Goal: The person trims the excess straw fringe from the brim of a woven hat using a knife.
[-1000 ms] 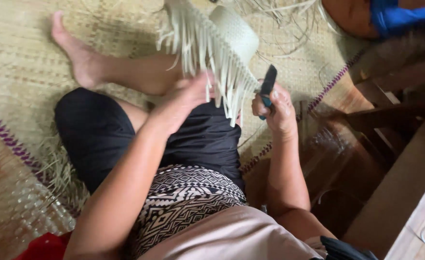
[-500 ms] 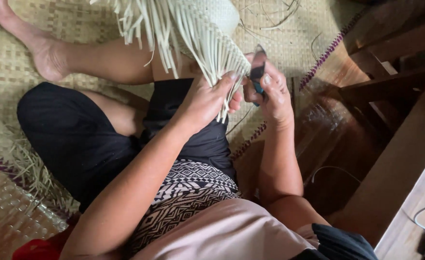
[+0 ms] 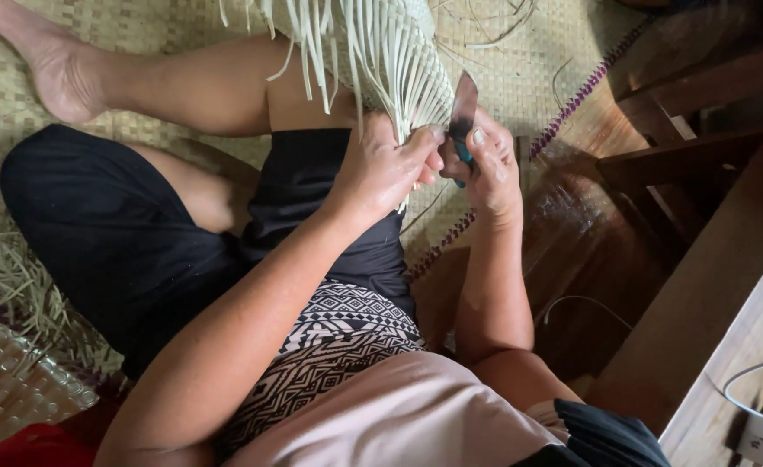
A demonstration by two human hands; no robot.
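Both hands had closed together: left hand (image 3: 386, 169) pinched light, springy straw strips (image 3: 390, 60) (near their ends), right hand (image 3: 490, 164) gripped a knife (image 3: 463, 108).

No packages, labels, signs or screens observed anywhere around the woven floor mat (image 3: 139, 35) in this view.

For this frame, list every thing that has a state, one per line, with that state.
Left hand: closed, pinching the loose strips.
Right hand: closed around the knife handle.
Knife with dark blade and teal handle: held upright, blade at the strips.
Pale woven palm-leaf piece with loose strips: unfinished, ends hanging free, gathered at the hands.
Woven straw floor mat: lying flat, with stray strips on it.
White charger and cable: lying on the wooden surface.
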